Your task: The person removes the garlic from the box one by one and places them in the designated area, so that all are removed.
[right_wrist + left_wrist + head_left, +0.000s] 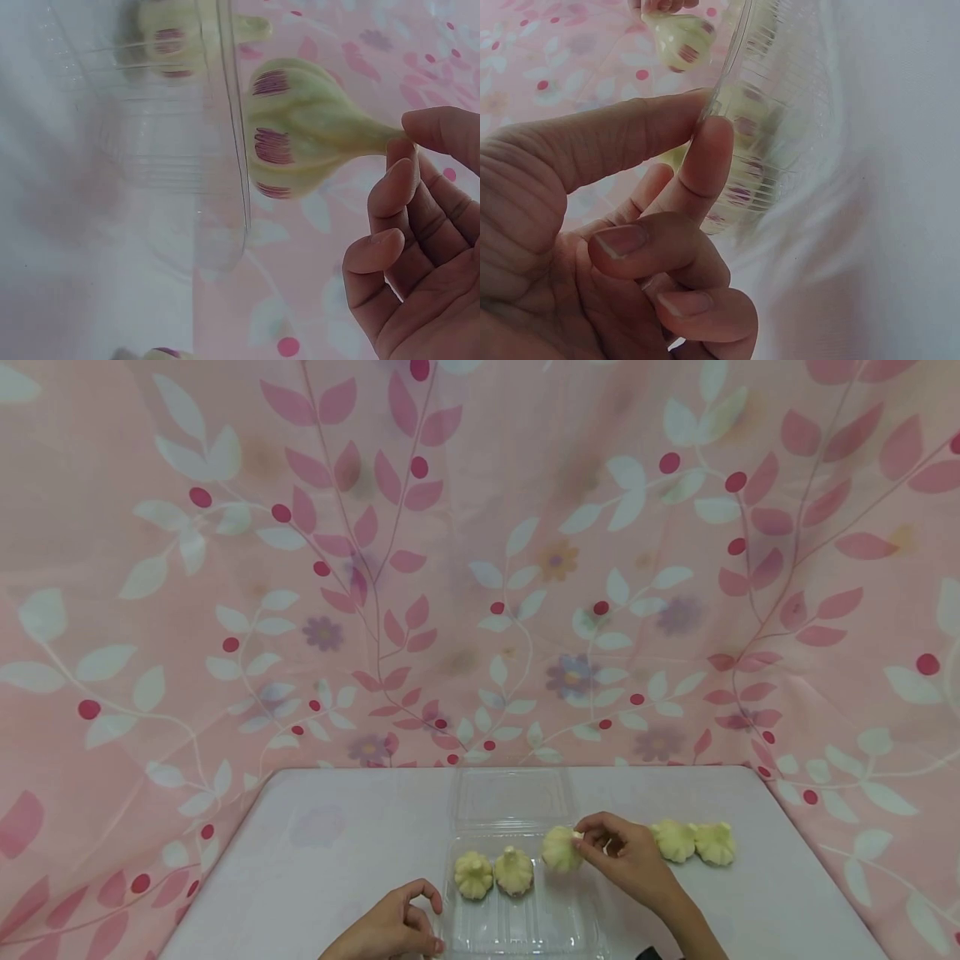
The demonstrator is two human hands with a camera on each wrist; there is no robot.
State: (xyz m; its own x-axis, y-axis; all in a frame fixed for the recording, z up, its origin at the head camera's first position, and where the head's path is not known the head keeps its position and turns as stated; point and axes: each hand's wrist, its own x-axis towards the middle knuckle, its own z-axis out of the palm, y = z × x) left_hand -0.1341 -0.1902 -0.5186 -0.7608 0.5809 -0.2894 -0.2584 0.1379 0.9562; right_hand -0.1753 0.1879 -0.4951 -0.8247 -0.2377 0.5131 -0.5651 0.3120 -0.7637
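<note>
My right hand (626, 860) pinches a pale garlic bulb (561, 849) by its stem, at the right side of a clear plastic box (517, 935). In the right wrist view the bulb's purple-streaked base faces the box's rim, close beside it. Inside the box, two more bulbs sit side by side: a left garlic bulb (473, 876) and a middle garlic bulb (514, 872). At the box's left edge is my left hand (637, 217), its thumb and forefinger pinching the thin rim while the other fingers curl loosely.
Right of the box, beyond my right hand, two garlic bulbs (693, 842) lie together on the white table (330, 852). The box's clear lid (512, 795) lies folded back behind it. A pink floral cloth (465, 568) hangs along the table's far edge.
</note>
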